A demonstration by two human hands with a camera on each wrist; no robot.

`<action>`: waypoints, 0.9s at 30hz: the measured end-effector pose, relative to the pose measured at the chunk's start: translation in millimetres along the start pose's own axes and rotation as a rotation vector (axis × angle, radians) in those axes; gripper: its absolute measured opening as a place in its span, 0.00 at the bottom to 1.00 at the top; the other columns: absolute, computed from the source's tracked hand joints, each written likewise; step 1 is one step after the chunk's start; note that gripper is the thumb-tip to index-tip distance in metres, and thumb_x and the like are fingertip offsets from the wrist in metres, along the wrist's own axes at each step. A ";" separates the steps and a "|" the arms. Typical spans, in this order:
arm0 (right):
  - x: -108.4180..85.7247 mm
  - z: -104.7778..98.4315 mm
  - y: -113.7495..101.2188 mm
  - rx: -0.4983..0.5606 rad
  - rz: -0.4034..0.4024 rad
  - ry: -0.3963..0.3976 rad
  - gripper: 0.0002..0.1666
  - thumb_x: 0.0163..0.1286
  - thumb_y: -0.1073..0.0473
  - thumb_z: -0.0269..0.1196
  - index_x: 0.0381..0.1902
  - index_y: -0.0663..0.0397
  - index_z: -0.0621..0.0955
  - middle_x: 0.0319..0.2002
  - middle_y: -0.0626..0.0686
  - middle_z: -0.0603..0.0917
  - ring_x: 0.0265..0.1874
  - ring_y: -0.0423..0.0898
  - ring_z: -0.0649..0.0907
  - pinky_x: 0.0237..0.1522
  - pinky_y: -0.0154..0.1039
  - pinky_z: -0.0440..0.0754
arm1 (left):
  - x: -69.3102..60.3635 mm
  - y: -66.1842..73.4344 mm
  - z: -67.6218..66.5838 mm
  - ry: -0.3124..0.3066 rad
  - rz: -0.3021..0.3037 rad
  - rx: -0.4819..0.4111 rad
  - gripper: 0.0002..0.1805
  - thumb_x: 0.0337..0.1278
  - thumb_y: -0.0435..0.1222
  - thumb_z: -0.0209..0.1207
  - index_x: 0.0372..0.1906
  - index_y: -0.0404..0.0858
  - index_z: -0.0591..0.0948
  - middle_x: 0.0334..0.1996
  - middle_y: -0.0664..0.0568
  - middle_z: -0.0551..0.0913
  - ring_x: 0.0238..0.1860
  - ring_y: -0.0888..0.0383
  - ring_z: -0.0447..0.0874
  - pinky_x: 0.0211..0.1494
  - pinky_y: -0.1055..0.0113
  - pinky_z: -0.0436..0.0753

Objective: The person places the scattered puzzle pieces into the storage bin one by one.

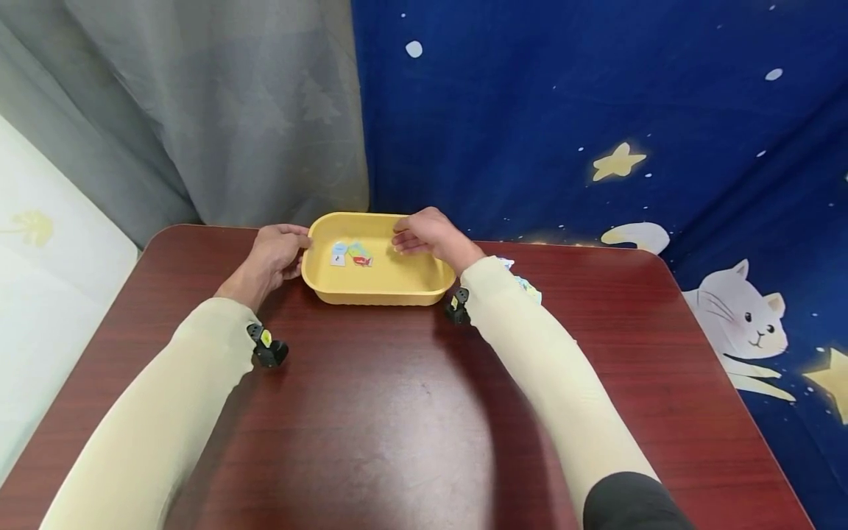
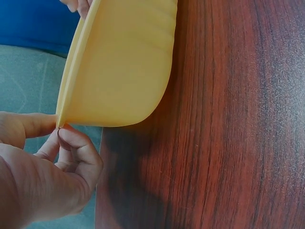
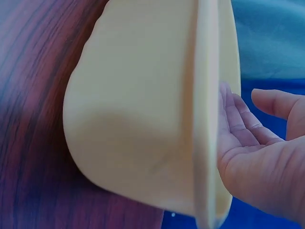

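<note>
A yellow plastic basin [image 1: 380,298] stands near the back edge of the table. My left hand [image 1: 274,254] pinches its left rim between thumb and fingers; the left wrist view shows this hand [image 2: 47,176] at the rim's corner. Over the basin's right half reaches my right hand [image 1: 430,232], fingers loosely bent, with nothing visible in it. In the right wrist view this hand [image 3: 257,152] dips behind the near rim, thumb apart from the fingers. Small flat printed pieces lie on the basin floor: a white-and-blue one [image 1: 338,258] and a red one [image 1: 362,261] beside a greenish one.
Beyond the right forearm lie small light-coloured printed pieces [image 1: 530,289], partly hidden by the sleeve. The dark red wooden table [image 1: 371,397] extends toward me. Behind it hang a grey curtain [image 1: 265,110] and a blue star-patterned curtain [image 1: 503,110].
</note>
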State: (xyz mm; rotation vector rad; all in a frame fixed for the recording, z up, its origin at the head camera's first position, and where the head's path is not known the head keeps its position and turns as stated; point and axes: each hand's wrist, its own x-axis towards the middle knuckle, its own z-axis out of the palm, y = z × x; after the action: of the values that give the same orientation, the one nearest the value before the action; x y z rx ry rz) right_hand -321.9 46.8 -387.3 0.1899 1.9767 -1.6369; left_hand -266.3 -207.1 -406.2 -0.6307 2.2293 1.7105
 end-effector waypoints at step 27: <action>-50.4 -55.7 27.2 -0.036 -0.068 -0.114 0.23 0.69 0.63 0.57 0.59 0.72 0.75 0.47 0.67 0.83 0.39 0.53 0.87 0.47 0.44 0.84 | 0.0 1.5 -0.8 -0.005 0.014 -0.013 0.20 0.68 0.37 0.53 0.62 0.37 0.72 0.28 0.52 0.74 0.20 0.62 0.73 0.25 0.71 0.79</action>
State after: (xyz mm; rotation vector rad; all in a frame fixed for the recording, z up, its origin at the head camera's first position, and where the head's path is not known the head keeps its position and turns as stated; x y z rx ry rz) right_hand -286.1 117.8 -380.1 0.0156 1.9443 -1.6156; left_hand -267.0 -207.5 -404.7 -0.6144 2.2263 1.7324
